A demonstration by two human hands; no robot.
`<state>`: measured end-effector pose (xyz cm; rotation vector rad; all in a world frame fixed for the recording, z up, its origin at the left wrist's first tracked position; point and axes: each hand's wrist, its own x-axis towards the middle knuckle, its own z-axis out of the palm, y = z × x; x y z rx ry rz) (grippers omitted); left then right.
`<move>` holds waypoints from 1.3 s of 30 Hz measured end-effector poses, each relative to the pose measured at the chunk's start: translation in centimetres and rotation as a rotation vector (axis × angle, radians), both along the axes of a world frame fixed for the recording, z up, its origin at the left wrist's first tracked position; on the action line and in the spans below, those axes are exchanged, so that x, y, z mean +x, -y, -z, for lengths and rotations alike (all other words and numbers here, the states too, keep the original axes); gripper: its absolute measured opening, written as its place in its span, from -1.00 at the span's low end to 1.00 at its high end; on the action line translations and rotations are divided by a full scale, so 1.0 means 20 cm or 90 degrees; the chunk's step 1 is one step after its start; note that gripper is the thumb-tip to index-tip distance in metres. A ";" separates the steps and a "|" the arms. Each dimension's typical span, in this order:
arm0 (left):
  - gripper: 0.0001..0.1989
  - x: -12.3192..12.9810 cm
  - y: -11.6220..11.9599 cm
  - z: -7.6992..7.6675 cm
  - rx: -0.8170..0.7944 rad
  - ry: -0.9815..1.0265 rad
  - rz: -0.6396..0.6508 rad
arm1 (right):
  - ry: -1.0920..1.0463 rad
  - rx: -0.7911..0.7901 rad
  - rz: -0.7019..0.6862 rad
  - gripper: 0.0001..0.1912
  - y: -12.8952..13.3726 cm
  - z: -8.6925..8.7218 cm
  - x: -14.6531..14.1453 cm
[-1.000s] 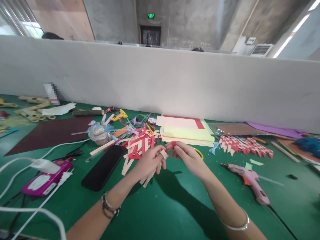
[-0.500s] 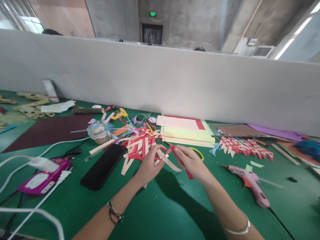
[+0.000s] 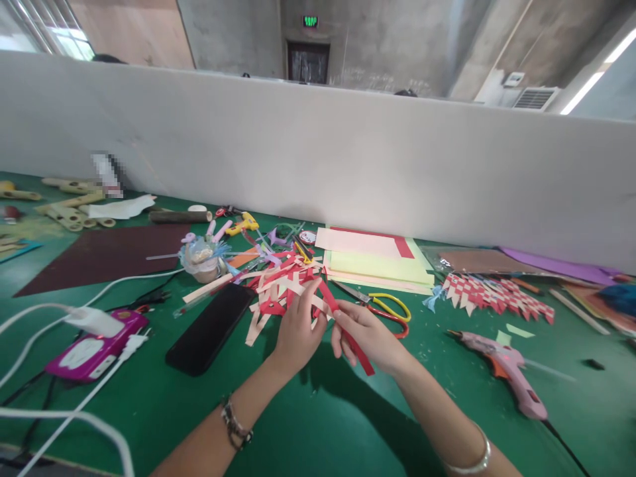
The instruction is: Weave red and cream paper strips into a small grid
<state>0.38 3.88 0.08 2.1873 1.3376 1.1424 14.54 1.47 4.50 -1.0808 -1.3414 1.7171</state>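
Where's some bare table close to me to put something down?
Bare table shows between your left forearm and right forearm, partly shaded, and between your right forearm and the pink glue gun, apart from specks. It's crowded beyond your hands, where paper strips and scissors lie, and at left around the power strip.

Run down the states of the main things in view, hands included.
Left hand, fingers at the pale strips; grip partly hidden.
Right hand, closed on the red strip.
Red strip, slanting, lower end free.
Scissors, lying unheld beyond the right hand.
Pink glue gun, lying on its side, unheld.
Power strip, small red light lit, white plug in.
Chequered paper piece, lying unheld.
Paper sheets, stacked.
Exit sign, lit green.
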 end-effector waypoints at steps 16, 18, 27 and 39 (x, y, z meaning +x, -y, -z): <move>-0.56 -0.06 -0.01 0.00 -0.079 0.207 0.123 | 0.065 0.054 0.083 -0.64 -0.06 0.05 0.05; -0.53 -0.06 -0.02 -0.01 -0.148 0.267 0.116 | 0.077 0.070 0.101 -0.66 -0.06 0.04 0.06; -0.65 -0.11 -0.07 -0.08 -0.112 -0.095 0.121 | 0.315 0.289 0.143 -0.82 -0.05 0.03 0.10; -0.71 -0.08 -0.05 -0.09 -0.187 0.002 0.172 | 0.382 0.337 0.052 -0.77 -0.04 0.01 0.08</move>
